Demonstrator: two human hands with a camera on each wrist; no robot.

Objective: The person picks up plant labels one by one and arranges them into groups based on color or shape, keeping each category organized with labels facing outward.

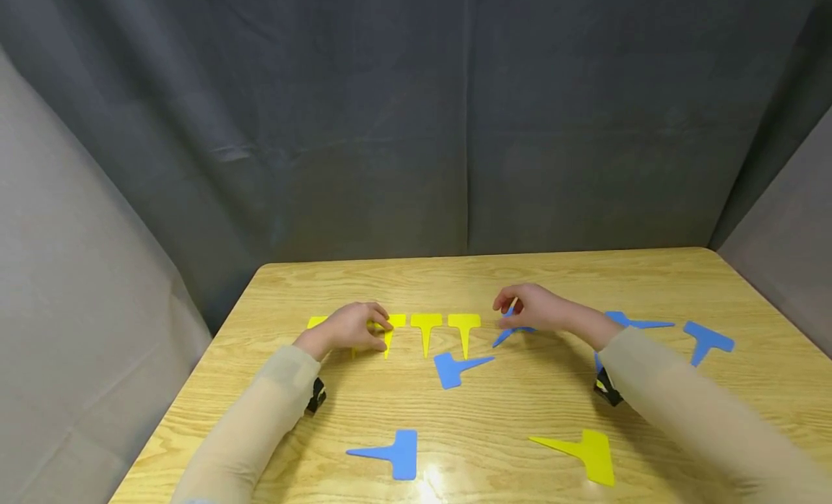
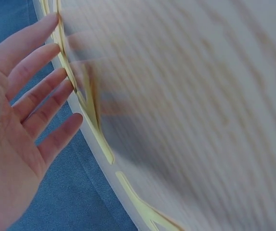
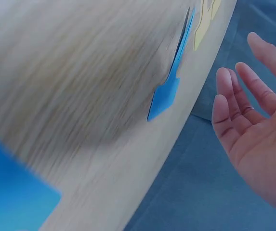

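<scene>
My left hand (image 1: 354, 325) hovers at the left part of a row of yellow T-shaped plant labels (image 1: 425, 331), partly hiding them. In the left wrist view its fingers (image 2: 44, 94) are spread and nearly straight, overlapping a yellow label (image 2: 94, 120), with nothing in the palm. My right hand (image 1: 533, 307) is over a blue T-shaped plant label (image 1: 505, 336) just right of the row, covering part of it. In the right wrist view, loosely bent fingers (image 3: 229, 115) hold nothing, and a blue label (image 3: 165, 96) lies on the table apart from them.
Another blue label (image 1: 448, 370) lies below the row, and one more blue label (image 1: 404, 453) is near the front. A loose yellow label (image 1: 596, 457) sits front right. Several blue labels (image 1: 707, 339) lie around the right forearm. Dark curtain (image 1: 364, 128) hangs behind the wooden table (image 1: 494, 417).
</scene>
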